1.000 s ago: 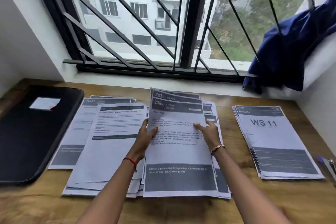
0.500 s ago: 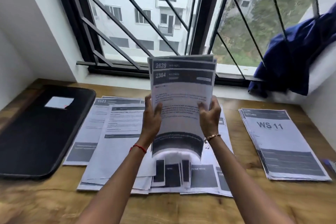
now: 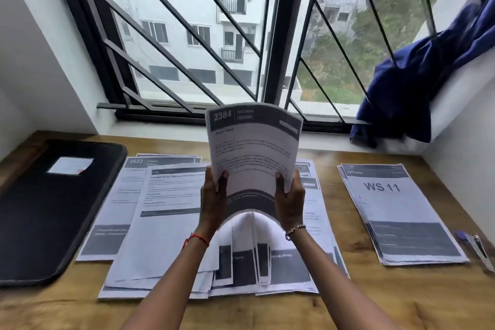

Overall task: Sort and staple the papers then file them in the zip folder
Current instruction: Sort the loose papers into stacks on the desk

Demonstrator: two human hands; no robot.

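Both the left hand (image 3: 213,195) and right hand (image 3: 290,197) grip an upright paper bundle (image 3: 254,153), hiding loose sheets (image 3: 166,209) behind; zip folder (image 3: 48,209) left, WS 11 stack (image 3: 396,211) right on the counter (image 3: 375,300).

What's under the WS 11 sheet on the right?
More sheets, edges fanned out left of the WS 11 sheet. Their print is covered; so is the table beneath.

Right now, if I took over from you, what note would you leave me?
The left hand and right hand each grip a side of the 2384 bundle, upright, its bottom edges on the loose sheets.
WS 11 pile lies at right, what looks like a stapler beside it; zip folder lies at left.
Done: some sorting. Left: finish sorting, staple, file.
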